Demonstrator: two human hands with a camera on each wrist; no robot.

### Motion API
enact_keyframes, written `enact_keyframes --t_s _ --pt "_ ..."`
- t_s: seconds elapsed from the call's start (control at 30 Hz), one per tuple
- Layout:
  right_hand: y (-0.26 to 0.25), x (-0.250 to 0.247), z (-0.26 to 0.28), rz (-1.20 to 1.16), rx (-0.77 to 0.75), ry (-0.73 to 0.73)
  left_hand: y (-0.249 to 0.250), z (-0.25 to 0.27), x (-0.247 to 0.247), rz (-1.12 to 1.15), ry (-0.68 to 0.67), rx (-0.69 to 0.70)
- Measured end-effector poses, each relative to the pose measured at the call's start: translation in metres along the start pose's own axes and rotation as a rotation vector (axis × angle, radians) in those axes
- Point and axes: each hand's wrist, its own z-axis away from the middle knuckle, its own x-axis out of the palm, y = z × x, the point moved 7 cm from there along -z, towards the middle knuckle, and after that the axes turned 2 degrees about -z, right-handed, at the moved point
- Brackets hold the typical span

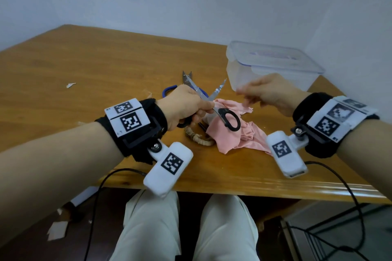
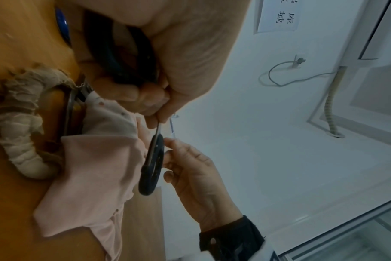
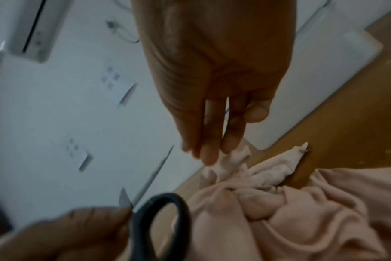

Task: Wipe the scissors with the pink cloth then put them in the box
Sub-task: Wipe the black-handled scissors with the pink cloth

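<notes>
My left hand (image 1: 186,108) grips a pair of black-handled scissors (image 1: 231,121) near the pivot. The blades are spread apart and point up and away, and one black loop hangs free over the pink cloth (image 1: 229,137). The cloth lies crumpled on the wooden table (image 1: 84,59). My right hand (image 1: 269,93) is blurred, just right of the scissors. In the right wrist view its fingers (image 3: 210,151) are straight, tips touching an upturned corner of the cloth (image 3: 301,211) beside the scissor loop (image 3: 163,226). A clear plastic box (image 1: 273,63) stands behind the right hand with its lid on top.
Blue-handled scissors (image 1: 169,89) and small metal snips (image 1: 186,74) lie behind my left hand. Scissors with rag-wrapped handles (image 1: 199,140) poke out from under the cloth. A paper scrap (image 1: 71,85) lies far left. Walls close in behind and to the right.
</notes>
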Motion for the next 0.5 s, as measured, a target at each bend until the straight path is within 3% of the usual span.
enact_keyframes --t_s 0.1,0.23,0.33,0.43,0.5 --pt "-0.006 0.026 0.008 0.268 -0.130 -0.250 0.001 0.001 0.002 -0.013 -0.008 -0.008" --pt "-0.006 0.046 0.010 0.496 -0.162 -0.360 0.001 0.003 0.004 -0.031 -0.012 -0.007" --pt "-0.010 0.038 0.006 0.420 -0.160 -0.212 0.001 0.005 0.005 -0.019 -0.021 -0.008" --pt "-0.010 0.009 -0.001 0.093 -0.096 0.045 0.003 0.007 0.004 -0.010 -0.020 0.009" --pt "-0.009 -0.003 -0.001 -0.059 -0.071 0.130 0.004 0.007 0.003 -0.017 -0.009 0.022"
